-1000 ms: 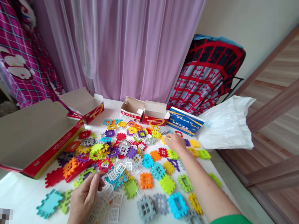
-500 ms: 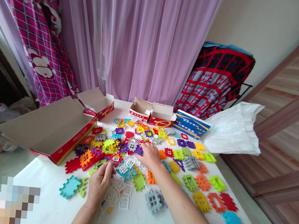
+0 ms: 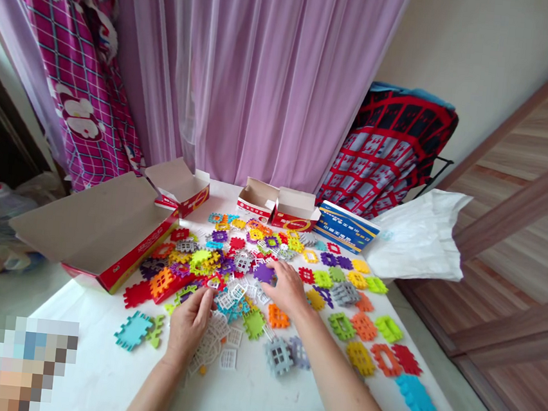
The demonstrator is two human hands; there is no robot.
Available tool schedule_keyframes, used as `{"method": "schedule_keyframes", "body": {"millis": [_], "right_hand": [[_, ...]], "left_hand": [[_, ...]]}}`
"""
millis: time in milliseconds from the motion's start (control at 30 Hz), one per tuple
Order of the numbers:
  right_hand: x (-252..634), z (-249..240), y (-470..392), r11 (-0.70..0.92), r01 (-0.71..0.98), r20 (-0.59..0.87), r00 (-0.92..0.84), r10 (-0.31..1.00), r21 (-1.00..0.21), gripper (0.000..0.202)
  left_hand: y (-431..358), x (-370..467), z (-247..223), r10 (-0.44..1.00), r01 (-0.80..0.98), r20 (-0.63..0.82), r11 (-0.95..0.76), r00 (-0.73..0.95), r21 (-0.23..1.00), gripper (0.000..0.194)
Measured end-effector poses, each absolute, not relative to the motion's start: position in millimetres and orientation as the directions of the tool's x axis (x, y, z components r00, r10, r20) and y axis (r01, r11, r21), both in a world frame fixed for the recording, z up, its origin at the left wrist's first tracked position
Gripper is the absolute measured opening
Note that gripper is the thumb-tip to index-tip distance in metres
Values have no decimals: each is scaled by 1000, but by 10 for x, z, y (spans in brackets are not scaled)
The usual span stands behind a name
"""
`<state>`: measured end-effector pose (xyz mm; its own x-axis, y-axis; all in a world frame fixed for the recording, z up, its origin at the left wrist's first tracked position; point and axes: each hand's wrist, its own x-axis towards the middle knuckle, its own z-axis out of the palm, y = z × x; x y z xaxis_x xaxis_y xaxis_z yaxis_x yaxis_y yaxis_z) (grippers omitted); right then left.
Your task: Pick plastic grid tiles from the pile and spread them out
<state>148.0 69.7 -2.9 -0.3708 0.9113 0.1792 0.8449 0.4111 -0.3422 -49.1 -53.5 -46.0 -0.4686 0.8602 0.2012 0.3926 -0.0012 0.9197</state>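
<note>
So the purple tile (image 3: 262,273) is out in the middle of the table, at the right edge of the messy pile, flat-looking with chunky notched edges. The right hand (image 3: 288,287) is right at its right side, thumb and index a bit apart; can't tell if they're actually pinching it or just touching. The left hand (image 3: 190,317) is at the near side of the pile, fingers curled with the thumb drawn in against them, and I can't tell if there's anything in there. Just right of it sit a bunch of little white window frames (image 3: 229,358). Nearer left there's a turquoise tile (image 3: 132,331), and over on the right the tiles spread out loosely, down to a bright blue tile (image 3: 416,395).

Table (image 3: 255,404) is white and kinda shiny. Big open box (image 3: 102,228) on the left, small red boxes (image 3: 296,219) at the far edge, blue box (image 3: 347,229) beside those, then a crumpled white bag (image 3: 416,238). Behind it all: lilac curtain (image 3: 264,101), red-and-black checked cloth (image 3: 380,151), wood-look panels (image 3: 537,192) far right.
</note>
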Motion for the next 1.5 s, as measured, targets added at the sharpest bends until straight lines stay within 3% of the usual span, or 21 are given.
{"method": "schedule_keyframes", "body": {"millis": [167,333,500,900,1167,1500], "right_hand": [[1488,-77,404,480,701,296,-378,877,-528,45],[1397,-163,105,531,585,395,-355,847,-613,51],[1357,-229,-15,574,557,421,-391,819,-600,54],[1342,-249,-198,615,574,519,-348,781,-540,46],[1403,-264,-286,632,616,544,-361,757,-471,43],[1438,-256,-341,568,655,522,-297,799,-497,38]], "left_hand": [[-515,-464,-528,873,385,206,-23,-441,923,37],[-502,-393,-484,929,204,77,-2,-361,979,44],[-510,-334,-359,954,35,-63,77,-292,996,53],[-520,-313,-309,961,-76,-152,137,-232,988,66],[-529,-308,-263,955,-79,-184,170,-231,982,67],[-555,-340,-279,977,-14,-146,146,-156,989,63]]}}
